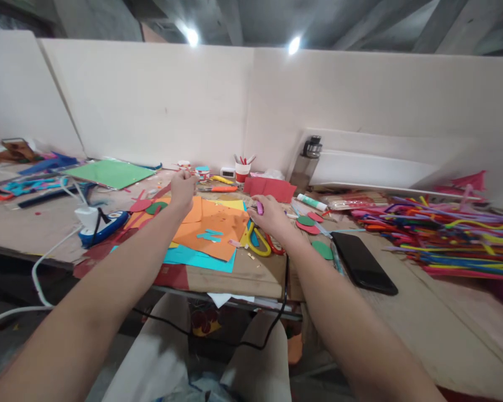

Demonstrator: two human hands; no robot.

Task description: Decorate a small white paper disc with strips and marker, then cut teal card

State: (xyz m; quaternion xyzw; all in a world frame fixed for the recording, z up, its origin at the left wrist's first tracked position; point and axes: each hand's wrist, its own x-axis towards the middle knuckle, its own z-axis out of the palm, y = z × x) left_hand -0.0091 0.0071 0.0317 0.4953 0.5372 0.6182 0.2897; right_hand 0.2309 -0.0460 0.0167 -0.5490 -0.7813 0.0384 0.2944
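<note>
My left hand [183, 191] is raised over the back left of the orange paper [218, 223], its fingers drawn together. What it pinches, if anything, is too small to make out. At the right of the paper, my right hand [270, 216] has its fingers closed around a small purple object [260, 208], whose kind I cannot tell. Just below that hand lie yellow-handled scissors [260, 249] and a red handle [274, 244]. Narrow blue paper strips [210, 235] rest on the orange sheet, with a blue sheet [201, 258] partly under it.
A black phone [364, 262] and many pipe cleaners [456, 234] lie to the right. A bottle [308, 164] and a pen cup [242, 170] stand at the back. A blue power strip [104, 228] sits at left; a black cable [285, 290] hangs over the front edge.
</note>
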